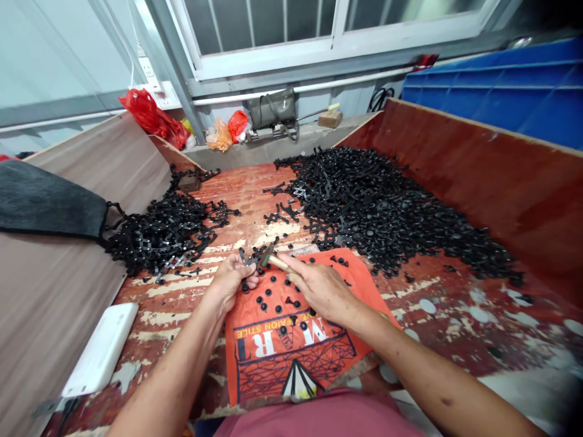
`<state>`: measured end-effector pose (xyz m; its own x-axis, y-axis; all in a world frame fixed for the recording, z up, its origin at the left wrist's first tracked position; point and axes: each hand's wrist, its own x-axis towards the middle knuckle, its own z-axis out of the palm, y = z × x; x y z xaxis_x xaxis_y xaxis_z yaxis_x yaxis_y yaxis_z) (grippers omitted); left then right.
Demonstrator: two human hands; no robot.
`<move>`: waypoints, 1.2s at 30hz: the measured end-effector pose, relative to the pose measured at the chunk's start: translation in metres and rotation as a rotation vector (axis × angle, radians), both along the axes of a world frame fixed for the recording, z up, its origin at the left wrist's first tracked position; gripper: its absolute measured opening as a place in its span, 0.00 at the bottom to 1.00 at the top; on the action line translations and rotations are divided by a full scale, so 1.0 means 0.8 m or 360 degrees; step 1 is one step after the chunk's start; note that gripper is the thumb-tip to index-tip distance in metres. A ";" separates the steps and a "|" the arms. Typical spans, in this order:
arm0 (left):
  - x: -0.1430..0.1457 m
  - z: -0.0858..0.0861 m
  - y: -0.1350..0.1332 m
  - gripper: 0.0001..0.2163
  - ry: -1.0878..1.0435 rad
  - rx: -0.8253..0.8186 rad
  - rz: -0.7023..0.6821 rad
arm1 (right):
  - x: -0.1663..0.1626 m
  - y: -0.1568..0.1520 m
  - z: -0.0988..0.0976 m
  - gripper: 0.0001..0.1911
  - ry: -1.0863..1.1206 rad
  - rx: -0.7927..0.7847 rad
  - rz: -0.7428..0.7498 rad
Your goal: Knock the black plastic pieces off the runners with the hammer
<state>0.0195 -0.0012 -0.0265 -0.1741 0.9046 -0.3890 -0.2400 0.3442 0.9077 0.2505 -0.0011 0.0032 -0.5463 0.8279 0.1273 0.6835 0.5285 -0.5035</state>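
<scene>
Over an orange printed cloth (291, 358), my left hand (232, 279) pinches a branched black rubber-like part (248, 258) between thumb and fingers. My right hand (323, 288) is wrapped around the pale handle of a small knife (279, 262), its forefinger stretched along it. The knife's greenish-dark blade lies against or very near the black part; I cannot tell whether it touches. Several small round black pieces (278, 309) are scattered on the cloth below both hands.
A large heap of black parts (359, 188) lies at the back right, a smaller heap (159, 233) at the left. Wooden boards (492, 158) wall the worn red table (246, 188). A white power bank or phone-like device (102, 349) rests at left. Behind are bags and a blue crate (496, 85).
</scene>
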 end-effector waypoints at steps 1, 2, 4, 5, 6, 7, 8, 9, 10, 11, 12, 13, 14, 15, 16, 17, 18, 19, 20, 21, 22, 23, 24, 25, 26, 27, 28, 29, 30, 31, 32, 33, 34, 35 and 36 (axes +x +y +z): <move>0.001 -0.001 0.001 0.21 0.0010 -0.0003 0.0010 | 0.000 0.000 -0.001 0.27 -0.0018 0.0009 0.0001; 0.001 -0.001 0.001 0.21 0.0019 -0.0004 0.0018 | -0.001 0.000 -0.001 0.27 -0.0035 0.0019 0.0002; 0.002 -0.001 0.001 0.21 0.0033 -0.0006 0.0026 | -0.004 -0.001 -0.002 0.27 -0.0071 0.0037 0.0008; 0.003 -0.001 0.001 0.20 0.0039 -0.0009 0.0026 | -0.005 -0.001 -0.003 0.27 -0.0094 0.0041 0.0012; 0.003 -0.001 0.001 0.20 0.0044 -0.0013 0.0023 | -0.007 -0.002 -0.003 0.27 -0.0118 0.0043 0.0015; 0.003 0.000 0.001 0.19 0.0050 -0.0020 0.0017 | -0.009 -0.002 -0.004 0.28 -0.0143 0.0046 0.0014; 0.003 0.001 0.001 0.19 0.0055 -0.0028 0.0006 | -0.010 -0.002 -0.004 0.28 -0.0166 0.0051 0.0014; 0.003 0.003 0.001 0.17 0.0060 -0.0039 -0.0010 | -0.011 -0.001 -0.005 0.28 -0.0185 0.0060 0.0014; 0.002 0.004 0.001 0.16 0.0067 -0.0050 -0.0026 | -0.011 -0.001 -0.005 0.28 -0.0197 0.0072 0.0017; 0.001 0.004 0.001 0.15 0.0078 -0.0059 -0.0040 | -0.011 -0.001 -0.006 0.27 -0.0202 0.0086 0.0021; 0.000 0.005 0.002 0.15 0.0094 -0.0064 -0.0049 | -0.011 0.000 -0.007 0.27 -0.0200 0.0102 0.0025; -0.001 0.005 0.002 0.14 0.0117 -0.0061 -0.0052 | -0.010 0.000 -0.008 0.26 -0.0194 0.0116 0.0027; -0.002 0.004 0.003 0.14 0.0145 -0.0053 -0.0050 | -0.009 0.001 -0.009 0.26 -0.0183 0.0124 0.0028; -0.003 0.003 0.004 0.14 0.0178 -0.0039 -0.0044 | -0.009 0.001 -0.009 0.26 -0.0171 0.0129 0.0027; -0.004 0.002 0.004 0.14 0.0212 -0.0022 -0.0039 | -0.008 0.002 -0.010 0.26 -0.0159 0.0130 0.0029; -0.005 0.001 0.005 0.15 0.0242 -0.0006 -0.0034 | -0.007 0.002 -0.009 0.26 -0.0152 0.0126 0.0034; -0.006 0.000 0.006 0.15 0.0267 0.0006 -0.0032 | -0.007 0.003 -0.008 0.27 -0.0150 0.0116 0.0044; -0.006 -0.001 0.006 0.16 0.0286 0.0012 -0.0031 | -0.006 0.004 -0.006 0.27 -0.0152 0.0101 0.0057; -0.007 -0.001 0.006 0.17 0.0298 0.0014 -0.0030 | -0.005 0.004 -0.004 0.27 -0.0155 0.0085 0.0067; -0.008 -0.002 0.006 0.17 0.0305 0.0015 -0.0029 | -0.003 0.005 0.000 0.27 -0.0149 0.0071 0.0073; -0.008 -0.002 0.006 0.17 0.0309 0.0015 -0.0028 | -0.002 0.005 0.005 0.27 -0.0127 0.0063 0.0076; -0.009 -0.002 0.006 0.17 0.0312 0.0013 -0.0028 | -0.001 0.004 0.009 0.27 -0.0081 0.0066 0.0070; -0.009 -0.002 0.005 0.17 0.0314 0.0011 -0.0027 | -0.001 0.003 0.013 0.27 -0.0016 0.0080 0.0057; -0.009 -0.003 0.005 0.17 0.0316 0.0008 -0.0028 | -0.001 0.002 0.017 0.26 0.0057 0.0101 0.0041; -0.009 -0.003 0.005 0.17 0.0317 0.0004 -0.0029 | -0.002 0.000 0.019 0.26 0.0109 0.0124 0.0034; -0.009 -0.003 0.005 0.17 0.0319 0.0001 -0.0030 | -0.004 -0.002 0.020 0.26 0.0108 0.0144 0.0036; -0.008 -0.003 0.005 0.17 0.0323 -0.0001 -0.0030 | -0.006 -0.003 0.020 0.26 0.0046 0.0154 0.0047; -0.008 -0.003 0.005 0.18 0.0328 -0.0001 -0.0028 | -0.008 -0.003 0.019 0.26 -0.0061 0.0154 0.0065; -0.008 -0.003 0.005 0.18 0.0334 0.0001 -0.0027 | -0.010 -0.003 0.018 0.25 -0.0181 0.0148 0.0081; -0.009 -0.003 0.005 0.18 0.0341 0.0002 -0.0027 | -0.011 -0.003 0.017 0.25 -0.0273 0.0148 0.0085; -0.009 -0.003 0.005 0.18 0.0348 0.0002 -0.0029 | -0.011 -0.002 0.016 0.26 -0.0309 0.0158 0.0075; -0.010 -0.003 0.005 0.17 0.0355 0.0000 -0.0033 | -0.012 -0.001 0.015 0.26 -0.0289 0.0181 0.0057; -0.010 -0.003 0.005 0.17 0.0363 -0.0001 -0.0038 | -0.012 -0.001 0.014 0.26 -0.0243 0.0205 0.0047; -0.010 -0.003 0.005 0.17 0.0370 0.0000 -0.0043 | -0.012 0.000 0.013 0.27 -0.0215 0.0226 0.0040; -0.010 -0.004 0.005 0.17 0.0380 0.0001 -0.0048 | -0.013 0.001 0.012 0.27 -0.0224 0.0236 0.0039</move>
<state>0.0118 0.0026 -0.0295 -0.2340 0.9110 -0.3396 -0.0084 0.3474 0.9377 0.2399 -0.0006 0.0127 -0.5871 0.7920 0.1677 0.7277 0.6070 -0.3193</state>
